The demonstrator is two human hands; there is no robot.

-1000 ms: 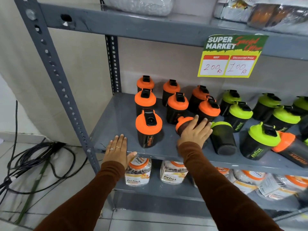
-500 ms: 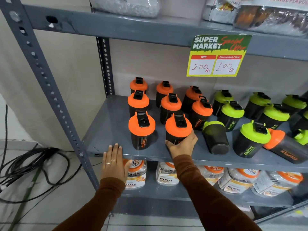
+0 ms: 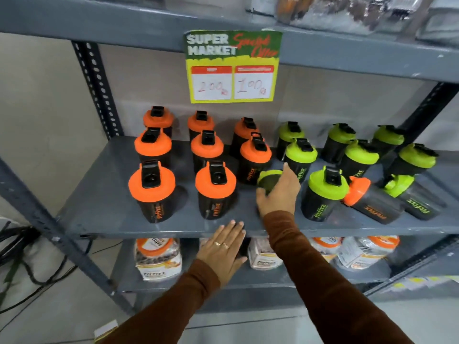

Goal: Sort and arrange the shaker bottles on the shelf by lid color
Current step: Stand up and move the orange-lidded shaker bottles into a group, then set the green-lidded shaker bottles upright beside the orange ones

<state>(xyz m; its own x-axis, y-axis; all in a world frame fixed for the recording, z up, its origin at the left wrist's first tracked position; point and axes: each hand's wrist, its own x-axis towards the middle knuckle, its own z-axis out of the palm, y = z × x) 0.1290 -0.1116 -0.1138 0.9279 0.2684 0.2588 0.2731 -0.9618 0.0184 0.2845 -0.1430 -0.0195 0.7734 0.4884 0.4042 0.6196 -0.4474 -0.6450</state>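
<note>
Shelf (image 3: 104, 209): grey steel, carrying upright orange-lidded bottles (image 3: 151, 181) left of the price card (image 3: 233, 67) and green-lidded bottles (image 3: 325, 186) right of it. Lidless green-rimmed bottle (image 3: 269, 177), below the card: right hand (image 3: 279, 194) now on it, fingers (image 3: 288, 173) curled over its rim, having left the front orange bottle (image 3: 215, 183). Left hand (image 3: 222, 247): fingers flat and spread at the shelf edge, shifted rightward.
</note>
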